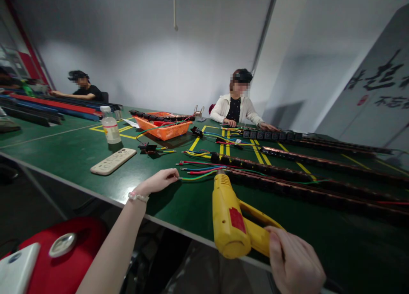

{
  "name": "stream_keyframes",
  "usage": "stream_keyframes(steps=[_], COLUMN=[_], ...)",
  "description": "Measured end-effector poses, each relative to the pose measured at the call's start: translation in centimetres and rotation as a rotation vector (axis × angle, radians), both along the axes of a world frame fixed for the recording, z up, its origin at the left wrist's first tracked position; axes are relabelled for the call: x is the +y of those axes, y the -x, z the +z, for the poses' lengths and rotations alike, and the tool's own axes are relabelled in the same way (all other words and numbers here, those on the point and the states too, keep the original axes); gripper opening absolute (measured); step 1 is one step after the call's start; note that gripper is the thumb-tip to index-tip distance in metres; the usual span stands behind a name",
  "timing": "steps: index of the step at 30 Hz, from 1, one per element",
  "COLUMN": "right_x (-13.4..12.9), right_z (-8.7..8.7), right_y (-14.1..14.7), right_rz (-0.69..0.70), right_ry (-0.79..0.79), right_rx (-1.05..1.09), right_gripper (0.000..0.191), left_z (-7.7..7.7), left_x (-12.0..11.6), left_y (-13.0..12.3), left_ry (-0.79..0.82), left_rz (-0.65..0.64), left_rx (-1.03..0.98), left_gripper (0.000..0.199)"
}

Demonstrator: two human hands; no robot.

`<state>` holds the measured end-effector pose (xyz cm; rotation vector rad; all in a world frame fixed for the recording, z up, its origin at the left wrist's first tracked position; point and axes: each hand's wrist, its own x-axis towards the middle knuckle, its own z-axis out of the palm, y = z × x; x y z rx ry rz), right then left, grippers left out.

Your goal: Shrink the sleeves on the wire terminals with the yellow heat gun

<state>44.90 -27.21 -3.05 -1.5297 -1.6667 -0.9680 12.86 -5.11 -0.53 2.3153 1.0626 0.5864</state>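
Observation:
My right hand (294, 257) is wrapped round the handle of a yellow heat gun (228, 217). The gun's nozzle points away from me, at the coloured wires that come out of a long dark strip (287, 187). With closed fingertips, my left hand (162, 179) pinches the end of a yellow-green wire (200, 177). Red and blue wires (198, 169) with metal lugs lie just beyond it. The wire's very tip is hidden by my fingers.
Several more long strips (306, 159) run to the right. An orange basket (166, 131), a bottle (110, 125), a phone (113, 162) and a black connector (148, 148) are on the green table (79, 147). One person (238, 102) sits opposite, another (87, 89) at far left.

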Motion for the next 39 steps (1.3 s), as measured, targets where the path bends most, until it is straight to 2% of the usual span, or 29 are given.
stream_keyframes(steps=[5,11,16,22,28,34,39], right_x=[-0.3,-0.3,0.0,0.9,2.0,3.0,2.4], right_z=[-0.2,0.0,0.1,0.6,0.7,0.7,1.0], right_y=[-0.7,-0.6,-0.1,2.4,5.8,7.2,8.6], right_rz=[0.066,0.049,0.068,0.19,0.303,0.291,0.219], right_ry=[0.028,0.03,0.054,0.104,0.141,0.174,0.135], right_rx=[0.058,0.062,0.107,0.148,0.236,0.244,0.264], right_gripper=[0.024,0.022,0.024,0.021,0.021,0.027,0.026], left_z=[-0.1,-0.3,-0.9,-1.3,-1.1,-1.0,-1.4], left_x=[0.2,-0.1,0.0,0.1,0.0,0.0,0.3], left_y=[0.3,-0.6,-0.9,-1.0,-0.9,-0.9,-0.9], left_ry=[0.049,-0.021,-0.068,-0.092,-0.127,-0.119,-0.121], left_rz=[0.031,0.192,0.256,0.281,0.248,0.239,0.227], left_rx=[-0.023,-0.045,-0.029,-0.032,0.0,0.012,0.002], left_gripper=[0.026,0.03,0.027,0.024,0.024,0.024,0.02])
